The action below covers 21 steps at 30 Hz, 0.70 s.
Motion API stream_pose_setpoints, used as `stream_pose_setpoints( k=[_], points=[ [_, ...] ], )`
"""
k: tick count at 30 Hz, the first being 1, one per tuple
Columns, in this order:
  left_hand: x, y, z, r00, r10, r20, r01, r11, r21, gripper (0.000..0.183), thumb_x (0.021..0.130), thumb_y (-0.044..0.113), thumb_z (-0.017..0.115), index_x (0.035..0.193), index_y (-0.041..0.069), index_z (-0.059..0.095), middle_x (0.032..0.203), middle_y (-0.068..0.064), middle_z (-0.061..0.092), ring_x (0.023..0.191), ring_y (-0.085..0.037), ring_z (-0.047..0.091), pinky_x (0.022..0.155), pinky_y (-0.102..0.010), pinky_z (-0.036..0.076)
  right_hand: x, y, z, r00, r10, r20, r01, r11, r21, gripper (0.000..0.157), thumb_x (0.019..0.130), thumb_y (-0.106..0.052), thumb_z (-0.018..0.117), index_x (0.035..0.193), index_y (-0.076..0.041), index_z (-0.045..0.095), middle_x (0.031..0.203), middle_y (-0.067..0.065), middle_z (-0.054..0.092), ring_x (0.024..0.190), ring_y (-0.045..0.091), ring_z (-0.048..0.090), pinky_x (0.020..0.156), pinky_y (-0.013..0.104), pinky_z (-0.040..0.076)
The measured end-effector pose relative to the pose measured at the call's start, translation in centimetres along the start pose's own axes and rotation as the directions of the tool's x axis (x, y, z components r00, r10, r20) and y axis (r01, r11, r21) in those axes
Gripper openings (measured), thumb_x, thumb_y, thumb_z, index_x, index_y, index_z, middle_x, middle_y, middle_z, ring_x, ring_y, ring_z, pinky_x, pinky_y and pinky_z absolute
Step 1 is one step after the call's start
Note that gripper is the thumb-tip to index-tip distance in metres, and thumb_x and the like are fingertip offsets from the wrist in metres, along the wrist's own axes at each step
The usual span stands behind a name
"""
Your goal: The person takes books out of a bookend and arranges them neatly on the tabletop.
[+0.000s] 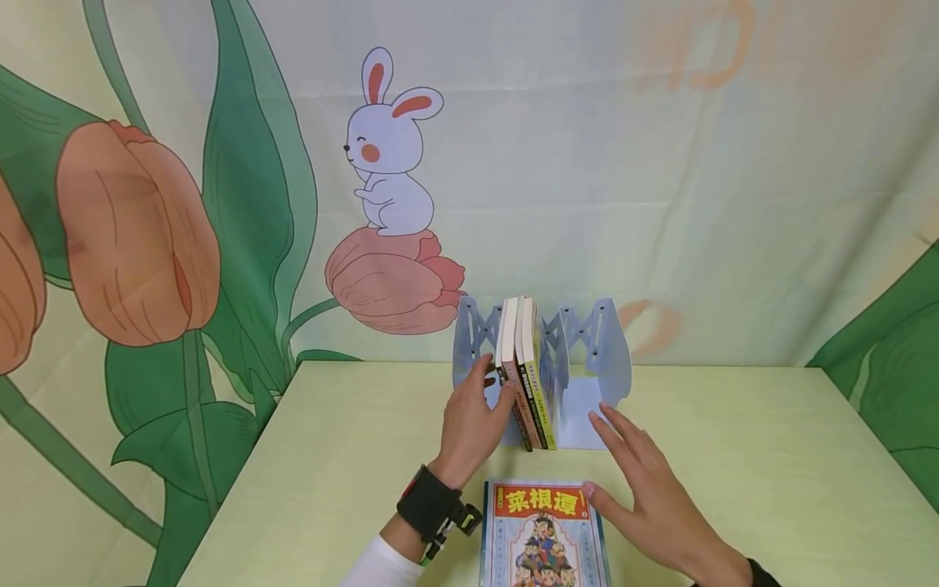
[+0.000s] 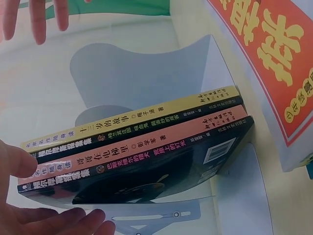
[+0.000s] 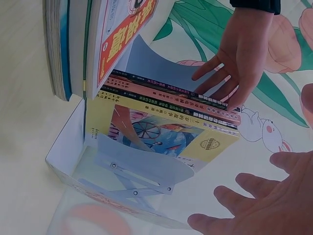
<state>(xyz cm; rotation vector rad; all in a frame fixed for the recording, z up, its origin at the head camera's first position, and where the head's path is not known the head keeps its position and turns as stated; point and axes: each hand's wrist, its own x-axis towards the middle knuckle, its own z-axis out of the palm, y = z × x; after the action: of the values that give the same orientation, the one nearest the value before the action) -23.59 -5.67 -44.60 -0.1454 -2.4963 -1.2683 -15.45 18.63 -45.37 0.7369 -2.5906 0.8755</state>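
Several thin books [image 1: 524,375] stand side by side, leaning slightly, in a pale blue expanding book rack [image 1: 614,350]. My left hand [image 1: 473,420] is at their left side; its thumb [image 2: 24,161] rests at the upper end of the spines. Its other fingers reach along the dark outer cover [image 2: 161,181], fairly straight. To the right of the books, my right hand [image 1: 653,497] hovers with fingers spread, holding nothing. A yellow-covered book [image 3: 161,134] with a painted wheel faces that side. In front of the rack lies a book with a red title band [image 1: 543,530].
Beneath the red-titled book are more thick books [image 3: 63,49], stacked. The rack's right section [image 1: 583,416] has its pale base showing. Behind the pale green table [image 1: 352,456] hangs a cloth printed with a rabbit [image 1: 392,179] and tulips.
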Motion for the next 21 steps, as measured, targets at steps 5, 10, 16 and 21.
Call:
stream_pose_setpoints(
  k=[5,10,16,21],
  points=[
    [0.29,0.1,0.09,1.0,-0.001,0.007,0.001,1.0,0.01,0.052,0.098,0.035,0.054,0.144,0.014,0.048,0.133,-0.008,0.063,0.113,-0.025,0.066,0.087,-0.047,0.053,0.04,-0.05,0.18,1.0,-0.008,0.001,0.008,1.0,0.002,0.081,0.09,-0.032,0.069,0.157,-0.029,0.024,0.163,-0.002,0.023,0.145,0.029,0.03,0.103,0.063,0.036],
    [0.54,0.12,0.2,1.0,0.016,0.0,-0.016,1.0,0.027,0.049,0.098,0.034,0.054,0.142,0.013,0.05,0.126,-0.008,0.066,0.109,-0.024,0.067,0.084,-0.045,0.054,0.04,-0.03,0.3,1.0,-0.011,0.0,0.011,1.0,-0.002,0.08,0.091,-0.032,0.068,0.157,-0.028,0.024,0.163,-0.002,0.024,0.145,0.028,0.03,0.103,0.064,0.035],
    [0.77,0.03,0.31,0.999,0.04,-0.01,-0.04,0.998,0.045,0.047,0.099,0.034,0.054,0.139,0.011,0.053,0.123,-0.009,0.066,0.106,-0.025,0.067,0.083,-0.044,0.054,0.08,-0.16,0.29,1.0,-0.002,0.003,0.002,1.0,0.004,0.079,0.091,-0.032,0.068,0.157,-0.029,0.024,0.163,-0.002,0.024,0.145,0.029,0.03,0.103,0.064,0.035],
    [0.9,0.05,0.27,0.999,0.048,-0.011,-0.047,0.997,0.054,0.045,0.099,0.034,0.054,0.137,0.011,0.056,0.123,-0.009,0.066,0.104,-0.025,0.067,0.083,-0.044,0.053,0.13,-0.22,0.3,1.0,0.005,0.006,-0.005,1.0,0.005,0.078,0.092,-0.032,0.067,0.157,-0.029,0.024,0.163,-0.002,0.024,0.145,0.029,0.03,0.103,0.064,0.035]
  ],
)
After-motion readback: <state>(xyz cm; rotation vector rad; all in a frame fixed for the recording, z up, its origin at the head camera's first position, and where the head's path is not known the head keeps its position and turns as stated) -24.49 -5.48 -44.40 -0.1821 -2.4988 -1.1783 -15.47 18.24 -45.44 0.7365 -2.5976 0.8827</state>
